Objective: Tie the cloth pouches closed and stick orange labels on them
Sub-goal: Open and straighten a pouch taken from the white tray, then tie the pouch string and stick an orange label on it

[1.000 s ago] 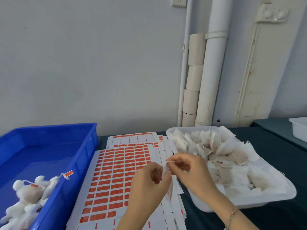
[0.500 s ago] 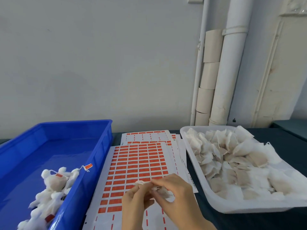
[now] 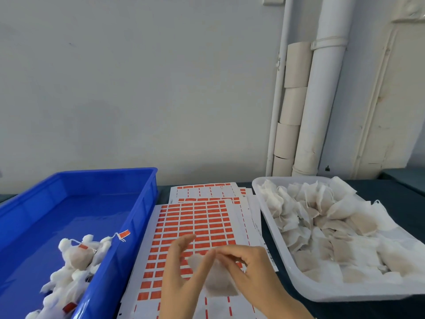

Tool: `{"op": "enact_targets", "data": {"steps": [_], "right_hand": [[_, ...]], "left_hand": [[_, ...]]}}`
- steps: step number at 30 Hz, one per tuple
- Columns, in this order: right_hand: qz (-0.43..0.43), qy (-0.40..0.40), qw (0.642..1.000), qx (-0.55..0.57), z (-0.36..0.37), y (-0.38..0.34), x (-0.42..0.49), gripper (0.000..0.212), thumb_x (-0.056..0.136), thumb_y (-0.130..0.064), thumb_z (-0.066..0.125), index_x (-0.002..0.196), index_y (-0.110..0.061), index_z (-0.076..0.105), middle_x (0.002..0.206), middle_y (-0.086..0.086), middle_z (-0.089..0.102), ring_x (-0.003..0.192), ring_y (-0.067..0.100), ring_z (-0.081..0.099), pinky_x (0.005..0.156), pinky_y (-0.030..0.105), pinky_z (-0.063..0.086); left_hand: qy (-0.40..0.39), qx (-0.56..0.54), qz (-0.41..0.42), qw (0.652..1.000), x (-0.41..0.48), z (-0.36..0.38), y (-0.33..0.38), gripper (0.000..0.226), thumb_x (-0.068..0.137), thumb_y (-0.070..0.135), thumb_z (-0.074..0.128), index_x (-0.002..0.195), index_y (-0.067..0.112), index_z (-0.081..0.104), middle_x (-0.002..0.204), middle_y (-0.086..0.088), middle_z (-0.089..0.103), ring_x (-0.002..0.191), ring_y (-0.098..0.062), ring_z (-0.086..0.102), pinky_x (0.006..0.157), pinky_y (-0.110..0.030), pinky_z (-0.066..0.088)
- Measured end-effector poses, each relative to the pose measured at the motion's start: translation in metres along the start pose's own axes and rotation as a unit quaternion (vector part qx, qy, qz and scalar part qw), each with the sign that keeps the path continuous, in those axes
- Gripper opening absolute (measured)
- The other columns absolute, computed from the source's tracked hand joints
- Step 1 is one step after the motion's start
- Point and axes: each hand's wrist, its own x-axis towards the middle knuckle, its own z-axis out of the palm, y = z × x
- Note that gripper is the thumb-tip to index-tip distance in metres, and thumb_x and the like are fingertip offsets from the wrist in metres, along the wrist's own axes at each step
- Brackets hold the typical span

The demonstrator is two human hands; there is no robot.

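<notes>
Between left hand (image 3: 179, 270) and right hand (image 3: 251, 270) a cloth pouch (image 3: 219, 284) is hanging, both seemingly pinching its neck; pulling evenly is likely cinching best.

A small packing workroom: a blue crate (image 3: 147, 203) and a white tray (image 3: 345, 293) of pouches (image 3: 322, 217) flanked label sheets (image 3: 195, 217) on the bench (image 3: 391, 194), bare wall pipes (image 3: 322, 100) behind.

- Soft, even, bright light filled the view; the wall (image 3: 138, 88) showed no hard shadows.
- My left hand (image 3: 179, 272), my right hand (image 3: 250, 268) and the pouch (image 3: 218, 286) they pinched were smeared with motion blur.
- The bin (image 3: 69, 217) floor had a dull sheen.
- The pipe (image 3: 322, 111) leaned, lens-bent, near the right edge.
</notes>
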Motion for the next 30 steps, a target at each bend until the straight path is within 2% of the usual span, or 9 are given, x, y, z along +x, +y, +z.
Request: {"op": "enact_targets", "data": {"steps": [2,4,8,10,13,19,22,25,30], "right_hand": [[-0.010,-0.017,1.000,0.012,-0.002,0.000,0.000,0.026,0.091,-0.020,0.062,0.106,-0.040,0.068,0.106,-0.030,0.066,0.106,-0.009,0.058,0.092,0.010,0.045],[-0.042,-0.001,0.999,-0.009,-0.003,0.002,0.000,0.027,0.090,-0.010,0.064,0.105,-0.030,0.073,0.103,-0.021,0.069,0.102,-0.004,0.061,0.089,0.013,0.048],[-0.052,0.083,0.995,-0.026,-0.002,0.006,0.002,0.017,0.078,-0.012,0.077,0.093,-0.021,0.079,0.084,-0.014,0.064,0.084,0.003,0.062,0.073,0.014,0.051],[-0.033,0.084,0.996,-0.025,-0.002,0.007,0.001,0.014,0.079,-0.015,0.076,0.092,-0.020,0.078,0.085,-0.015,0.064,0.084,0.003,0.063,0.077,0.016,0.053],[-0.069,0.050,0.993,-0.081,-0.001,0.008,0.000,0.016,0.087,-0.020,0.067,0.101,-0.017,0.073,0.095,-0.016,0.058,0.093,-0.003,0.059,0.087,0.012,0.049],[-0.086,0.043,0.985,-0.146,0.002,0.012,-0.003,0.016,0.090,-0.021,0.062,0.103,-0.017,0.071,0.098,-0.009,0.058,0.094,-0.004,0.056,0.089,0.012,0.048],[-0.061,0.084,0.984,-0.141,0.004,0.014,0.001,0.012,0.090,-0.020,0.063,0.100,-0.019,0.070,0.096,-0.015,0.053,0.092,-0.006,0.054,0.087,0.005,0.045],[-0.019,0.108,0.987,-0.114,0.002,0.017,0.009,0.012,0.091,-0.022,0.061,0.101,-0.020,0.066,0.101,-0.013,0.055,0.095,-0.001,0.057,0.089,0.009,0.047],[-0.003,0.124,0.987,-0.107,0.000,0.015,0.021,0.015,0.089,-0.033,0.058,0.101,-0.024,0.062,0.102,-0.015,0.053,0.096,0.005,0.061,0.088,0.016,0.052]], "left_hand": [[-0.093,0.025,0.020,0.995,0.000,-0.002,0.004,0.048,0.059,0.056,0.067,0.102,0.037,0.059,0.094,0.029,0.064,0.093,0.003,0.060,0.074,-0.012,0.043],[-0.131,0.042,0.057,0.989,0.000,-0.003,0.004,0.035,0.066,0.050,0.065,0.098,0.038,0.063,0.092,0.032,0.065,0.093,0.011,0.059,0.077,-0.012,0.048],[-0.133,0.017,0.064,0.989,0.001,-0.003,0.004,0.019,0.079,0.023,0.069,0.091,0.038,0.067,0.085,0.030,0.069,0.088,0.012,0.061,0.069,-0.001,0.045],[-0.116,0.005,0.033,0.993,0.002,-0.002,0.002,0.018,0.080,0.020,0.070,0.080,0.038,0.071,0.078,0.024,0.071,0.080,0.009,0.063,0.064,-0.003,0.046],[-0.072,0.022,-0.007,0.997,0.003,-0.001,-0.002,0.014,0.079,0.023,0.072,0.070,0.033,0.073,0.070,0.017,0.071,0.074,-0.006,0.064,0.064,-0.012,0.044],[-0.129,0.034,-0.032,0.990,0.002,0.002,-0.006,0.012,0.086,0.024,0.067,0.075,0.021,0.071,0.068,0.010,0.068,0.073,-0.008,0.061,0.068,-0.014,0.048],[-0.144,0.010,-0.030,0.989,-0.002,0.003,-0.005,0.015,0.090,0.018,0.062,0.077,0.012,0.067,0.071,-0.002,0.063,0.076,-0.013,0.058,0.074,-0.020,0.048],[-0.163,-0.007,-0.018,0.987,-0.007,0.004,-0.002,0.013,0.090,0.009,0.060,0.078,0.006,0.063,0.074,-0.010,0.063,0.074,-0.013,0.059,0.069,-0.014,0.049],[-0.191,-0.049,-0.022,0.980,-0.012,0.007,0.004,0.011,0.093,0.004,0.053,0.085,-0.001,0.057,0.076,-0.003,0.072,0.077,-0.012,0.068,0.070,-0.016,0.052]]}}
